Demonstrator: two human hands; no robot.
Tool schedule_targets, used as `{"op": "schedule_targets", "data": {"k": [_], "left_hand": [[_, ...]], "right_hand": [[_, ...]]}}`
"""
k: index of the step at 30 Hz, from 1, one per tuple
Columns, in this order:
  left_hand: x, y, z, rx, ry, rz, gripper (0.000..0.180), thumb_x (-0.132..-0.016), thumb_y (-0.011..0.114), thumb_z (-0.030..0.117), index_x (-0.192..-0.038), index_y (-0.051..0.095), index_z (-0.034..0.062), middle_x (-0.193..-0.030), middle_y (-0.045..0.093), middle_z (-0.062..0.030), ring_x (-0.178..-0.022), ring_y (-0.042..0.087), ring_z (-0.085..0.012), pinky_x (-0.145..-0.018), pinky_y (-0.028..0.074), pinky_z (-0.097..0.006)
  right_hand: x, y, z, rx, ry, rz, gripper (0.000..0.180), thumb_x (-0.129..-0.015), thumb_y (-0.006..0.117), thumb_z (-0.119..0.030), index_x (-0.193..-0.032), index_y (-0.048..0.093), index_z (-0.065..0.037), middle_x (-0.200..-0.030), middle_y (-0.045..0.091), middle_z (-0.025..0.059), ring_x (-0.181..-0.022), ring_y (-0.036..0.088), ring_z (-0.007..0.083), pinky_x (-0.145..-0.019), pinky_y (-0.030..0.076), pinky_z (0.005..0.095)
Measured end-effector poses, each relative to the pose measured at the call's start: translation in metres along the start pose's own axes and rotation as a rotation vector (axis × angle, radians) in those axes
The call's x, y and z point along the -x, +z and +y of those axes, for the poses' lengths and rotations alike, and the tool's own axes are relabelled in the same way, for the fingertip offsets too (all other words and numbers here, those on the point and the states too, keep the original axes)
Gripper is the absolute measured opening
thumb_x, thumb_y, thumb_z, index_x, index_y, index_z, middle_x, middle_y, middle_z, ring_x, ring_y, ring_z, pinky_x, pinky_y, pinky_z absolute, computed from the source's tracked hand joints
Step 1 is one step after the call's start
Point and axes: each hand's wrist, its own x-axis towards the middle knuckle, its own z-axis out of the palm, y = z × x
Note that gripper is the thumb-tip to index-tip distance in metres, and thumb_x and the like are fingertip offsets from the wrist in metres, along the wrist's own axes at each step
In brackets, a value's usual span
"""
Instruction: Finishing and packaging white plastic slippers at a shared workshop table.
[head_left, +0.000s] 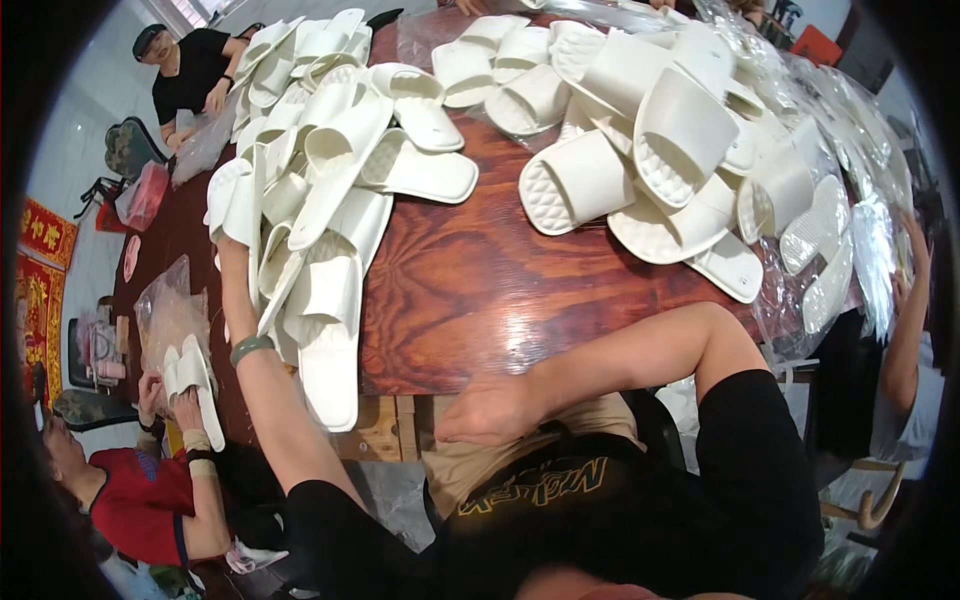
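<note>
Left hand (236,285) among the slippers (325,285)
They heap beside and beyond it; whether it grips one, I can't tell. The right hand (490,409) is fisted near the table (450,290).

I am in what looks like a small packing workshop. The reddish wooden desk (450,270) before me carries one heap of white slippers (335,140) on the left and another heap (680,135) on the right, too many alike for a household. Clear plastic bags (870,150) crowd the far right, some with slippers inside. Others share the room: a person in a red top (145,505) holds a white pair (181,368) beside an open clear bag (165,310), and a person in black (195,75) is farther off. Red-and-gold hangings (45,285) lend the place a homely touch.
</note>
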Motion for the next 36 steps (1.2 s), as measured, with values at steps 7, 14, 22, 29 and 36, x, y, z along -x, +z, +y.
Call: {"op": "schedule_targets", "data": {"k": [7, 14, 22, 29, 36], "left_hand": [[0.030, -0.005, 0.031, 0.062, 0.283, 0.212, 0.025, -0.085, 0.052, 0.015, -0.091, 0.062, -0.0076, -0.077, 0.063, -0.0083, -0.074, 0.055, -0.0137, -0.067, 0.044, -0.030], [0.162, -0.009, 0.166, 0.351, 0.251, 0.471, 0.031, -0.093, 0.050, 0.021, -0.107, 0.063, -0.0034, -0.076, 0.058, 0.0005, -0.076, 0.051, -0.0078, -0.065, 0.042, -0.024], [0.293, 0.083, 0.269, 0.195, 0.405, -0.307, 0.023, -0.090, 0.054, 0.010, -0.108, 0.061, -0.0028, -0.089, 0.066, -0.0063, -0.075, 0.055, -0.0081, -0.064, 0.045, -0.024], [0.317, 0.151, 0.246, -0.100, 0.734, -0.506, 0.044, -0.085, 0.060, 0.030, -0.119, 0.053, 0.0030, -0.061, 0.061, -0.0161, -0.055, 0.061, -0.0346, -0.051, 0.047, -0.041], [0.323, 0.176, 0.257, -0.046, 0.584, -0.548, 0.054, -0.085, 0.059, 0.036, -0.120, 0.049, -0.0046, -0.057, 0.058, -0.0161, -0.054, 0.060, -0.0341, -0.050, 0.045, -0.042]], "right_hand": [[0.002, -0.003, -0.003, -0.007, 0.033, -0.015, 0.018, -0.086, 0.044, -0.018, -0.096, 0.053, -0.007, -0.084, 0.059, 0.0135, -0.080, 0.060, 0.0314, -0.066, 0.047, 0.0442], [0.019, 0.008, 0.007, 0.095, -0.080, 0.100, 0.016, -0.083, 0.048, -0.019, -0.091, 0.052, -0.005, -0.079, 0.058, 0.0110, -0.076, 0.059, 0.0310, -0.060, 0.045, 0.0436], [0.026, -0.034, -0.042, 0.592, -0.295, 0.376, 0.012, -0.075, 0.053, -0.015, -0.080, 0.049, -0.004, -0.068, 0.050, 0.0067, -0.064, 0.055, 0.0227, -0.052, 0.043, 0.0358], [0.195, -0.161, -0.124, 1.129, 0.623, 0.270, 0.042, -0.070, 0.058, -0.002, -0.111, 0.053, -0.002, -0.097, 0.060, 0.0113, -0.092, 0.060, 0.0285, -0.080, 0.049, 0.0379], [0.272, -0.160, -0.122, 0.951, 0.969, 0.054, 0.065, -0.066, 0.057, 0.011, -0.127, 0.043, -0.004, -0.119, 0.051, 0.0137, -0.108, 0.051, 0.0301, -0.094, 0.042, 0.0375]]}}
